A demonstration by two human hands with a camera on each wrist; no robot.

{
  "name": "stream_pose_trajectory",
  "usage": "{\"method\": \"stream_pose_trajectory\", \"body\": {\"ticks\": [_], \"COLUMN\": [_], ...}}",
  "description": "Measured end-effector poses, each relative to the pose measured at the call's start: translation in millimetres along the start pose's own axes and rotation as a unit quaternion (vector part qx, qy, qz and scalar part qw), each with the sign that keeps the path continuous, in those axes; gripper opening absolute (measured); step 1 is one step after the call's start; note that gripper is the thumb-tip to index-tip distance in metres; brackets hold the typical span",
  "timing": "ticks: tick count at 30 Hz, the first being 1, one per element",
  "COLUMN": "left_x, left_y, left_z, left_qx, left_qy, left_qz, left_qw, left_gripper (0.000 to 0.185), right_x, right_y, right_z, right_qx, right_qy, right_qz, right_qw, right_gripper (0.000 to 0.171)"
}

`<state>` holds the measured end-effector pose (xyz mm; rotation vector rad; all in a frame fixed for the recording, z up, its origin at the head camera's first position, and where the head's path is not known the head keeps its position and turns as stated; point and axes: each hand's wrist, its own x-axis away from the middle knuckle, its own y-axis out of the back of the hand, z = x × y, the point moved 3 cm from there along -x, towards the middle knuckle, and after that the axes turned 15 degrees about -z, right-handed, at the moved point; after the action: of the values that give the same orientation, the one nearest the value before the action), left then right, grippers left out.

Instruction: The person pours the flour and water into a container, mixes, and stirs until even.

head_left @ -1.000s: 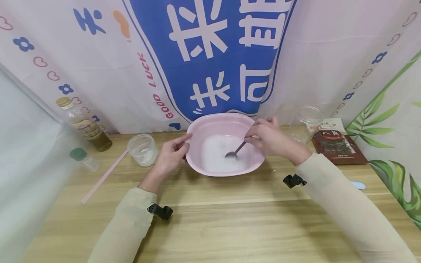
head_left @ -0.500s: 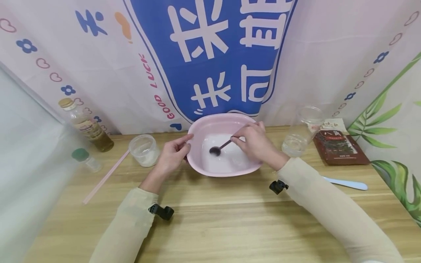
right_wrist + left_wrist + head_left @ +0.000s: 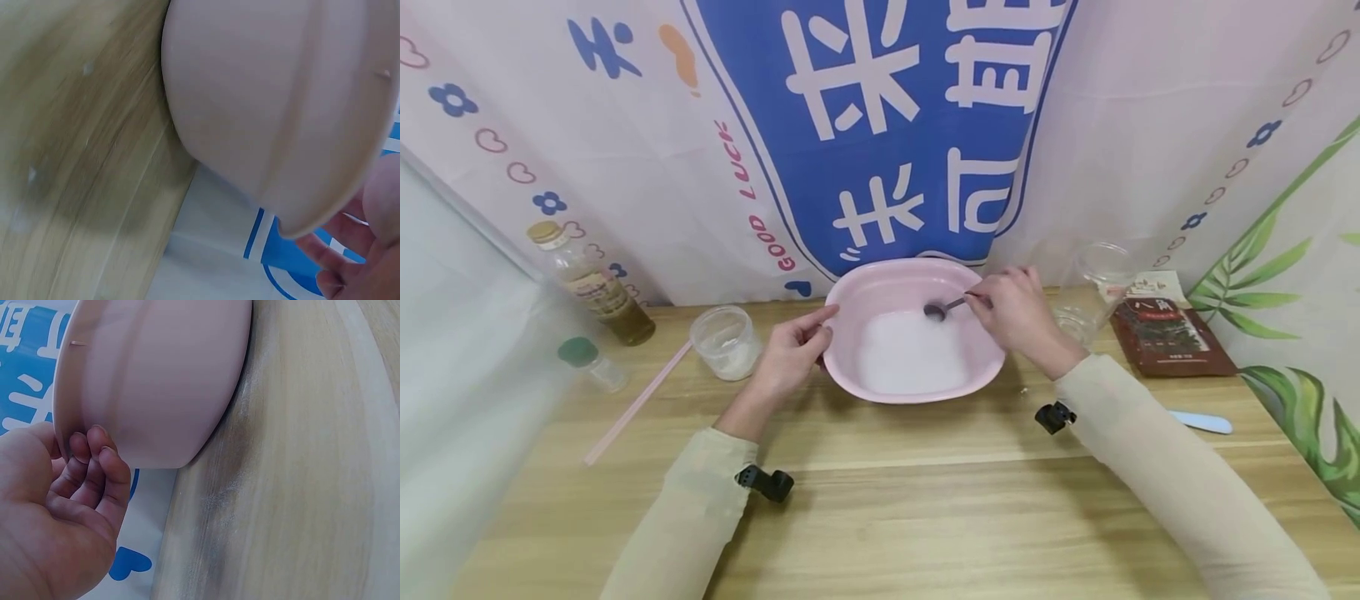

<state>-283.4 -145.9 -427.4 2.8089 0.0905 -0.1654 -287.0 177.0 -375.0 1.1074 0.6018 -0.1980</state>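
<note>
The pink basin (image 3: 913,333), probably light, stiff plastic best held at its rim, sits on the bench (image 3: 880,500) with the left hand (image 3: 790,354) gripping its edge while the right hand (image 3: 1011,312) pinches 1 metal spoon (image 3: 942,309) over it.

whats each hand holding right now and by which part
The right hand pinches a spoon by its handle end; the left hand grips the pink basin at its left rim.
</note>
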Motion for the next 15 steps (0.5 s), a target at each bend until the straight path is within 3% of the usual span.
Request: {"method": "stream_pose_trajectory", "body": {"ticks": [9, 15], "left_x": [0.7, -0.9], "left_y": [1.7, 1.9], "left_z": [0.5, 2.6], "left_qx": [0.001, 0.007], "left_qy": [-0.003, -0.009], "left_qz": [-0.001, 0.001], "left_qw": [1.0, 0.9999], "left_gripper": [0.045, 0.045], "right_x": [-5.9, -1.5], "right_y": [-21.6, -24.9], "right_z": [24.3, 39.1], "right_qx": [-0.079, -0.115], "right_qy": [-0.02, 0.013], "right_qz": [0.079, 0.114], "right_qw": [0.994, 0.987], "right_gripper": [0.018, 0.013]}}
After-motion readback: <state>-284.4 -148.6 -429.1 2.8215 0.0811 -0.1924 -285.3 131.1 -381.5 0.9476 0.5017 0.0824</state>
